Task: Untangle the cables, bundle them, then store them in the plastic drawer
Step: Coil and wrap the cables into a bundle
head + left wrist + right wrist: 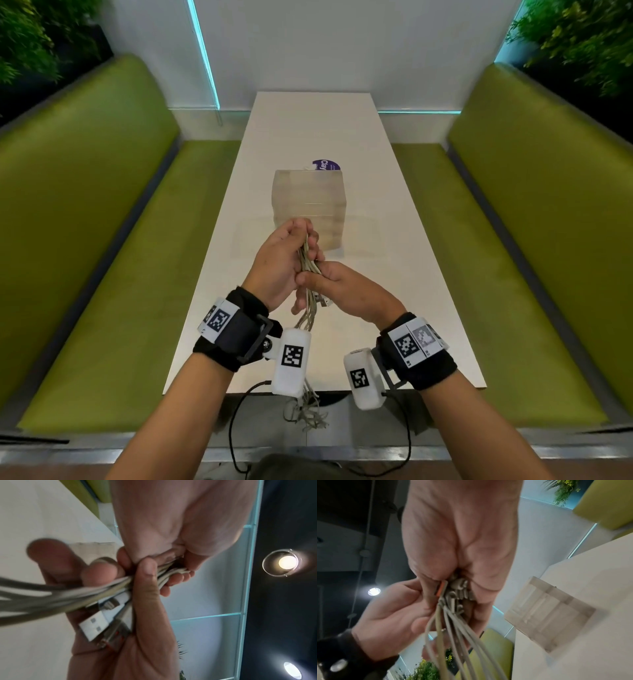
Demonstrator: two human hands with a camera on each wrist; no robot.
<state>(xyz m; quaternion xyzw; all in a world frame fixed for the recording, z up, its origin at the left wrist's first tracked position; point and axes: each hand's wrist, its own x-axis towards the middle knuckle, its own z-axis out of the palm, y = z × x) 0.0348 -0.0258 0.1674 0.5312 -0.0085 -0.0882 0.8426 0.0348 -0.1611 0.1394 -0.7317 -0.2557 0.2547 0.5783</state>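
A bundle of several grey-white cables (309, 264) hangs above the white table (394, 274), its loose ends dangling past the near edge. My left hand (286, 257) grips the upper part of the cables (164, 574). My right hand (337, 286) holds them just below, its thumb (147, 582) pressed across the strands. USB plugs (94, 626) stick out by the right palm. In the right wrist view the cable ends (458, 596) sit bunched in my right hand (462, 540), with the left hand (390, 615) beside it. The translucent plastic drawer (308, 205) stands just beyond the hands, closed.
A purple round label (326, 165) lies behind the drawer (547, 615). Green benches (102, 274) (520, 274) flank the narrow table. A white wall closes the far end, and black wires trail from the wrist cameras below the table edge.
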